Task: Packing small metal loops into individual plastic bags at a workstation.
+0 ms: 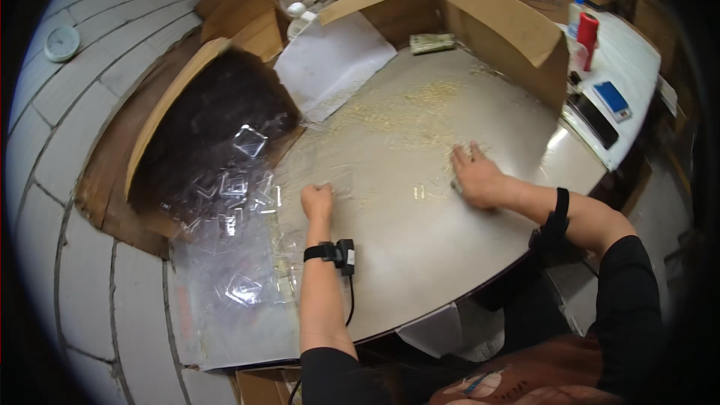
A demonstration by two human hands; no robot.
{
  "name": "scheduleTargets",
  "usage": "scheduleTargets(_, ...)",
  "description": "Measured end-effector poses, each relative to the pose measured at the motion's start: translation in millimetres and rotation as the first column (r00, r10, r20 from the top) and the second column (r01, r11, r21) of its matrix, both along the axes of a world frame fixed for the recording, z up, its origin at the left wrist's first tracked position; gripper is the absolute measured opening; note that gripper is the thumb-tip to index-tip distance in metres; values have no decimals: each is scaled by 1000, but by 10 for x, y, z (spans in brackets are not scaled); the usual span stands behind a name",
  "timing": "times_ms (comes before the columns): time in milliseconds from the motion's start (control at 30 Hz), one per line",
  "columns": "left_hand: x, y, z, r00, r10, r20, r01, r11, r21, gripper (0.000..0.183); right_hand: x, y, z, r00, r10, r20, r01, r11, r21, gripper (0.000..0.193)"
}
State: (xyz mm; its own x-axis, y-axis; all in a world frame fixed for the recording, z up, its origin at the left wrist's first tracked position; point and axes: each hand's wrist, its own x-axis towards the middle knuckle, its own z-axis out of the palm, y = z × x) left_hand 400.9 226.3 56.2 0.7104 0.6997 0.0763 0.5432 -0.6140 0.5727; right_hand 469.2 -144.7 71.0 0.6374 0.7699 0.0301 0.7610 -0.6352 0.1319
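Observation:
My left hand [317, 201] is closed, fingers curled, above the left middle of the metal tabletop [420, 255]. A faint clear plastic piece [343, 181] shows at its fingers, and they seem to pinch its edge. To the right, my right hand [478, 178] rests on the tabletop with fingers spread. Between the hands lie a few small gold-coloured strips [419, 193]. Beyond them, many thin gold-coloured pieces [420, 101] are scattered loosely. Several small clear plastic cases [234, 184] lie in a heap left of my left hand.
Cardboard walls [506, 11] ring the far side, with a white sheet [330, 67] leaning there. A bundle [433, 43] lies by the far wall. At right, a white side table [637, 52] bears a red bottle [587, 37], a phone [592, 120] and a blue-topped device [613, 99].

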Motion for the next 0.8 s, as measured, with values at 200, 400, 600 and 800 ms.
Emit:
scheduleTargets(200,-678,-827,541,880,216,423,120,761,-638,15,-873,-276,82,979,46,-200,5,968,249,52)
scheduleTargets(400,-1969,-1469,581,711,457,534,331,453,-828,17,-981,-525,-76,930,-188,-317,357,671,650,55)
scheduleTargets(600,-3234,-2028,108,660,624,418,369,215,-904,28,-1098,425,3,937,-190,-293,312,834,455,58)
scheduleTargets(800,-3963,-2247,-552,805,487,338,398,-20,-917,43,-1247,538,-162,989,77,-124,-10,881,472,45)
